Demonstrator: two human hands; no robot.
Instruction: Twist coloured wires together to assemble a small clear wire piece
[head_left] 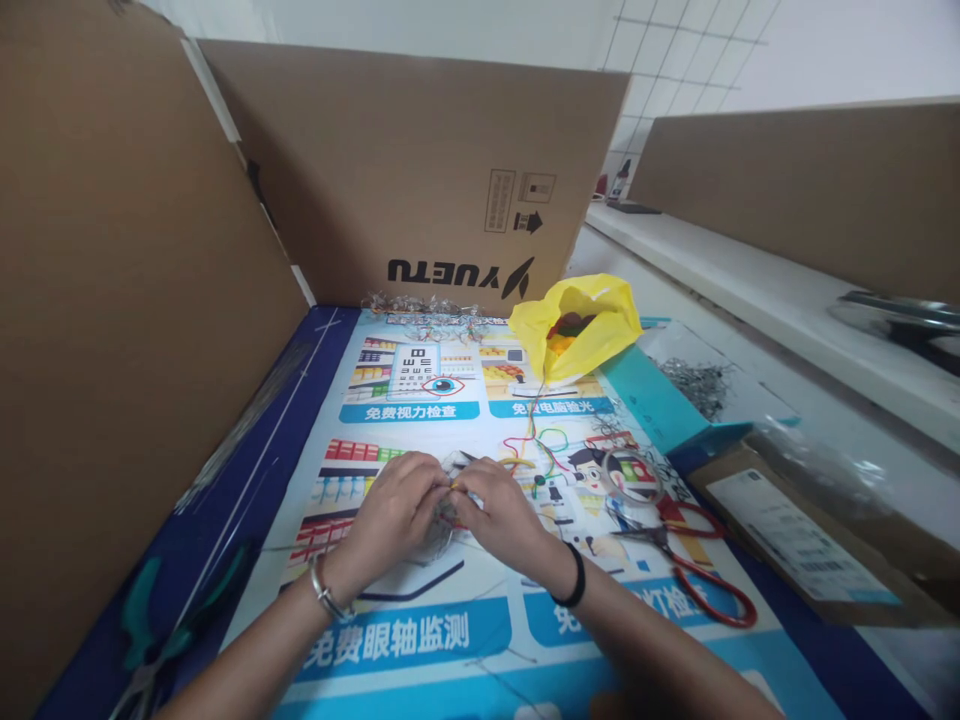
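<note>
Over the middle of the printed sheet, my left hand (pixel 405 505) and my right hand (pixel 496 508) meet, fingertips pinched together. Between and below them shows a small bundle of thin silver wire (pixel 437 535), which my left fingers grip. A bit of yellow thread (pixel 454 484) shows at the fingertips of my right hand, which is closed on it. My fingers partly hide how thread and wire join. Just beyond my right hand lie loose coloured threads (pixel 551 448) in red, green and yellow, trailing from a yellow bag (pixel 607 312).
Red-handled scissors (pixel 705 585) and a clear tape roll (pixel 632 476) lie to the right. Green-handled pliers (pixel 154 650) rest at the lower left, near straight wires (pixel 240 435). Cardboard walls (pixel 405 180) stand behind and left. A brown package (pixel 802 540) sits at the right edge.
</note>
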